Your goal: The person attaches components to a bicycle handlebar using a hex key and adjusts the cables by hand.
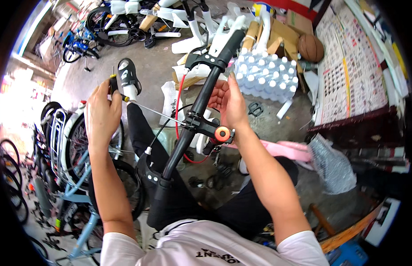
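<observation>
A black bicycle handlebar (204, 99) runs slantwise across the middle in front of me. My left hand (102, 116) is closed round the black and yellow handle of a T-handle hex key (153, 110). Its long metal shaft reaches to the bolts of the stem clamp (193, 122). On the other side of the bar, my right hand (231, 104) is held palm inward with fingers loosely curled and thumb apart, holding nothing. Whether its fingertips touch the bar I cannot tell. An orange-ringed cap (222, 134) tops the stem. A red cable (177, 106) loops from the far brake lever (208, 59).
Wrapped bottles (266, 77) and a basketball (310, 48) are at far right. Bubble wrap (332, 164) covers the end of a pink frame part (286, 150). A light-blue bicycle (77, 190) stands close on the left. A pedal (255, 109) lies on the floor.
</observation>
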Tool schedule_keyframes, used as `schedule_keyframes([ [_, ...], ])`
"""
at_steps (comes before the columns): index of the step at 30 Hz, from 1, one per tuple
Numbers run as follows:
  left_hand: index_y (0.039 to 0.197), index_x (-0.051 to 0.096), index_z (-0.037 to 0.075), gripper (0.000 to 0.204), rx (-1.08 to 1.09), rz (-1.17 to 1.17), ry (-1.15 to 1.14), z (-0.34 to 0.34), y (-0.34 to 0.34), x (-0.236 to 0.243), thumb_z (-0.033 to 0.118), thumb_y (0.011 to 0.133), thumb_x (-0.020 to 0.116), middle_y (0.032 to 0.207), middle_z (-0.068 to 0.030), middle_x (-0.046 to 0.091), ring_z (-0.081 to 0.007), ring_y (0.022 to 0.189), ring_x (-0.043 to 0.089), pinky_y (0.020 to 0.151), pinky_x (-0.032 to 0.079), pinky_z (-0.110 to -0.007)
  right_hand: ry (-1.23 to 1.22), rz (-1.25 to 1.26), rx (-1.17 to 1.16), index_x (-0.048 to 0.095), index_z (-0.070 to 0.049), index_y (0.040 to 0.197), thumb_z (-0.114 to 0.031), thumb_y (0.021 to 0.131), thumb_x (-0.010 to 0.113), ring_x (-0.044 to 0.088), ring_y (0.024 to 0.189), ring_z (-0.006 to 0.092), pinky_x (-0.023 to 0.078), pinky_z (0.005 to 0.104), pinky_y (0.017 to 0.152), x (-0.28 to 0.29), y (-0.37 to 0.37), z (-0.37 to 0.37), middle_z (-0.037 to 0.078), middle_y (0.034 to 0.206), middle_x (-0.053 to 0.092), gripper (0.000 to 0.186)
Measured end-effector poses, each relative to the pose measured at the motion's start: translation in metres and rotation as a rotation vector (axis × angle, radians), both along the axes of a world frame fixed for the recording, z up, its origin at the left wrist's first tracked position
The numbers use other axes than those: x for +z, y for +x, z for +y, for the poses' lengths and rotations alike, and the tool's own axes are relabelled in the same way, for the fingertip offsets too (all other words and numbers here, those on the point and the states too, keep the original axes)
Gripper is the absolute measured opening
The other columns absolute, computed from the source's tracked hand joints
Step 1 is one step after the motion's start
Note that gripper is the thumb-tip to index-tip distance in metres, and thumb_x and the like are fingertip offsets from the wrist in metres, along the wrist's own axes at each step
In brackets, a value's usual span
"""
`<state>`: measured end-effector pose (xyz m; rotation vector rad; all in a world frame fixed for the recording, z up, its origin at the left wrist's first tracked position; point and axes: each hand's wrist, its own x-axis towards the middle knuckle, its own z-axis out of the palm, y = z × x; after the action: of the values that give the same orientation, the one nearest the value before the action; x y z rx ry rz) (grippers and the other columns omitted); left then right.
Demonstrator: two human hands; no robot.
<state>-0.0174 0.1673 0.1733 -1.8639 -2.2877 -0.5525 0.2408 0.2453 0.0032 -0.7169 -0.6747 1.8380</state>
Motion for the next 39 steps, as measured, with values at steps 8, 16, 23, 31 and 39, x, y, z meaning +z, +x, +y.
schedule_keyframes([
  [8, 0.112, 0.065, -0.006, 0.039, 0.035, 0.053, 0.022, -0.007, -0.002, -0.004, 0.027, 0.092, 0.066, 0.095, -0.0228, 0.067, -0.0347, 0.075, 0.065, 0.072, 0.049, -0.044, 0.039, -0.026, 0.023, 0.064, -0.007, 0.104, -0.066, 0.104, 0.034, 0.064, 0.066, 0.0115, 0.050, 0.0256, 0.063, 0.001, 0.004, 0.002, 0.005, 0.084, 0.071, 0.066],
  [16, 0.099, 0.064, -0.006, 0.036, 0.058, 0.037, 0.012, -0.015, 0.000, -0.002, 0.030, 0.091, 0.066, 0.092, -0.0254, 0.067, -0.0414, 0.083, 0.065, 0.076, 0.049, -0.048, 0.039, -0.041, 0.047, 0.065, -0.006, 0.101, -0.056, 0.104, 0.048, 0.067, 0.076, 0.0147, 0.054, 0.0300, 0.072, 0.031, 0.000, -0.007, 0.006, 0.085, 0.071, 0.052],
  [23, 0.098, 0.064, -0.006, 0.037, 0.025, 0.022, 0.048, -0.015, -0.002, -0.006, 0.030, 0.091, 0.068, 0.089, -0.0232, 0.067, -0.0372, 0.077, 0.066, 0.073, 0.049, -0.045, -0.122, 0.402, 0.353, 0.062, -0.009, 0.091, -0.029, 0.098, 0.061, 0.066, 0.080, 0.0233, 0.054, 0.0392, 0.077, 0.041, -0.003, 0.022, 0.008, 0.082, 0.066, 0.022],
  [31, 0.097, 0.063, -0.007, 0.041, 0.065, -0.178, 0.079, -0.001, -0.015, -0.019, 0.033, 0.093, 0.069, 0.078, -0.0152, 0.068, -0.0202, 0.054, 0.065, 0.052, 0.049, -0.034, -0.153, 0.530, 0.549, 0.039, -0.017, 0.061, -0.029, 0.100, 0.059, 0.041, 0.053, 0.0147, 0.045, 0.0375, 0.069, 0.043, -0.012, 0.037, -0.004, 0.053, 0.034, 0.045],
  [39, 0.086, 0.063, -0.004, 0.053, 0.212, -0.190, -0.019, 0.016, -0.012, -0.012, 0.047, 0.098, 0.063, 0.061, -0.0113, 0.062, -0.0194, 0.044, 0.059, 0.046, 0.046, -0.035, -0.190, 0.394, 0.501, 0.040, -0.019, 0.064, -0.039, 0.101, 0.064, 0.048, 0.057, 0.0164, 0.048, 0.0415, 0.074, 0.053, -0.009, 0.033, -0.004, 0.055, 0.039, 0.049],
])
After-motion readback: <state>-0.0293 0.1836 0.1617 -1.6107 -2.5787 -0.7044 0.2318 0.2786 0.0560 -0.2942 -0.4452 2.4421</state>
